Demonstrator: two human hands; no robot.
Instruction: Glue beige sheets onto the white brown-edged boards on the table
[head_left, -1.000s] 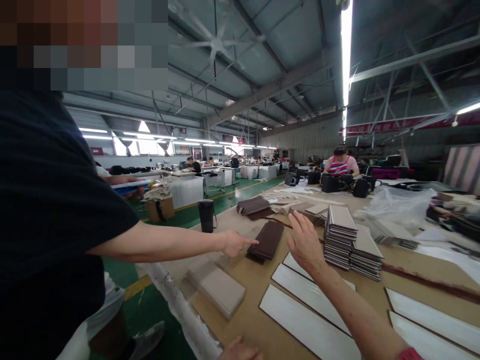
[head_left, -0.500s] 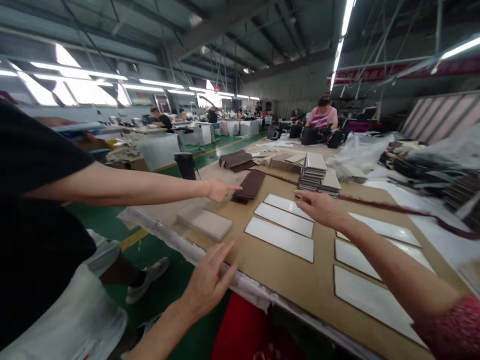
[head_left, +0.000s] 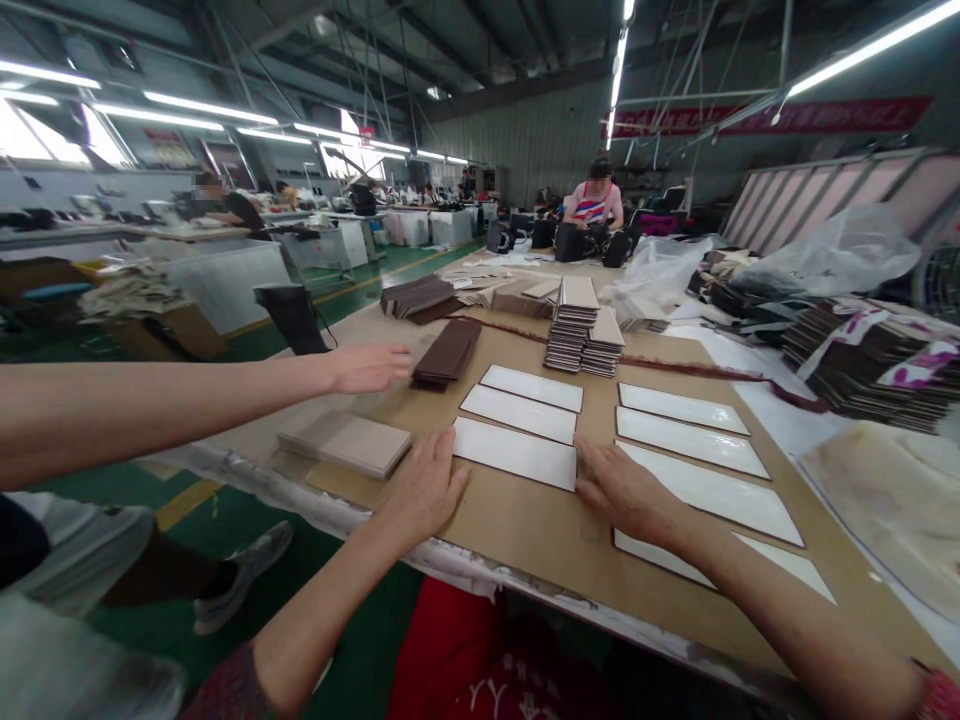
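The nearest white rectangular panel [head_left: 516, 455] with dark edges lies flat on the brown board between my hands. My left hand [head_left: 426, 487] rests at its left end, fingers stretched and thumb apart. At the right end is my right hand [head_left: 626, 488], fingers extended beside the panel's edge. Two more white panels [head_left: 519, 412] lie in a column just beyond. To the right is a second column of white panels [head_left: 682, 430], part of it covered by my right forearm. Another person's hand [head_left: 371, 368] reaches in from the left, close to a stack of dark brown strips [head_left: 448, 352].
A beige stack of panels [head_left: 345, 440] sits near the table's left edge. Taller stacks of pieces [head_left: 574, 325] stand farther back, with a brown strip [head_left: 697, 370] running across. At right are a piled dark stack [head_left: 874, 365] and cream fabric [head_left: 892, 500]. A person [head_left: 596, 205] works at the far end.
My right hand has come back toward me from the far panels to the nearest panel's right end. My left hand has reached its left end. The other person's pointing hand has drawn back left.
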